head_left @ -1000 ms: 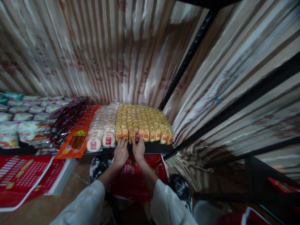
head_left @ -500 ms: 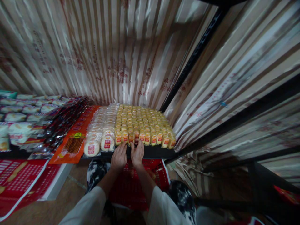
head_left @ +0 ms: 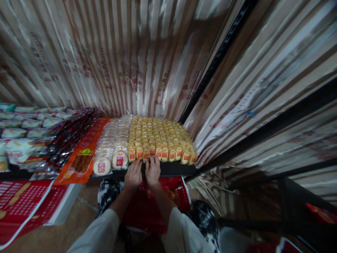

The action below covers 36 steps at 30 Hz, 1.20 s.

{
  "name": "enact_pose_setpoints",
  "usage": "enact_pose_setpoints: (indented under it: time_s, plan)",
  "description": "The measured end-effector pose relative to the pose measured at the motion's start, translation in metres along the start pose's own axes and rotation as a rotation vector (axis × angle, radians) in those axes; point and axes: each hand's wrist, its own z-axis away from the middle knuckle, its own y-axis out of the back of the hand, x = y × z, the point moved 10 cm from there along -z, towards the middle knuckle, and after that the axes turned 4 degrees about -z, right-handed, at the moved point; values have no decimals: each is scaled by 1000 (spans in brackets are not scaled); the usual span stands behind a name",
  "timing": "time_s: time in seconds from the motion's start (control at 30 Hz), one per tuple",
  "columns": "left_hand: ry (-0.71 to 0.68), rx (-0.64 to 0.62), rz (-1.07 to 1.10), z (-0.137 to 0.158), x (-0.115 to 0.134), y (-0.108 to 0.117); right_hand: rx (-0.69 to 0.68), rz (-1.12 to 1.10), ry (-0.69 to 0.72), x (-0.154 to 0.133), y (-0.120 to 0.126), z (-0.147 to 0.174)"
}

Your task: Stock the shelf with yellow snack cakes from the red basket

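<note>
Rows of small yellow wrapped cakes (head_left: 164,151) with red-and-orange labels stand upright on a black shelf (head_left: 179,170). My left hand (head_left: 133,174) lies at the front edge, its fingers stretched forward and the tips against the bottom of the front row. Beside it, my right hand (head_left: 153,171) has its fingers bent together at a yellow cake in the front row; the fingertips partly hide it. Left of the yellow cakes stand round white wrapped crackers (head_left: 119,160) with red labels.
An orange snack bag (head_left: 81,163) overhangs the shelf edge, beside dark shiny packets (head_left: 70,140) and white packets (head_left: 19,149). Red baskets stand below, one between my knees (head_left: 171,205) and one at left (head_left: 50,202). A black post (head_left: 201,86) and striped sheeting (head_left: 147,70) rise behind.
My right hand has moved slightly up against the front row, its fingers drawn closer together. The left hand stays nearly in place. The view has shifted slightly.
</note>
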Motion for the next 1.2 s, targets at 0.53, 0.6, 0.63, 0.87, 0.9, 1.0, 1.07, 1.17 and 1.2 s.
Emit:
enact_pose_setpoints:
  time_s: [0.53,0.6,0.63,0.87,0.9,1.0,1.07,1.17,1.2]
  plan:
    - [-98,34,-225,1,9,1,-7,-114,28,0,3,0]
    - [-107,33,-250,1,10,1,-3,-101,50,-2,3,0]
    - [-110,32,-261,1,11,1,-4,-96,62,-3,3,0]
    - [-118,12,-258,1,12,2,8,-46,84,-3,2,1]
    - [-121,-1,-253,0,12,2,11,-32,77,-3,2,2]
    - [-132,-59,-253,-1,14,-1,0,0,75,-3,0,3]
    - [-134,-101,-261,-2,16,-3,-17,0,80,-3,-1,3]
    - [-120,-153,-270,-3,16,-4,-28,-71,97,-6,1,2]
    - [-116,-166,-270,-4,16,-4,-27,-106,110,-8,4,3]
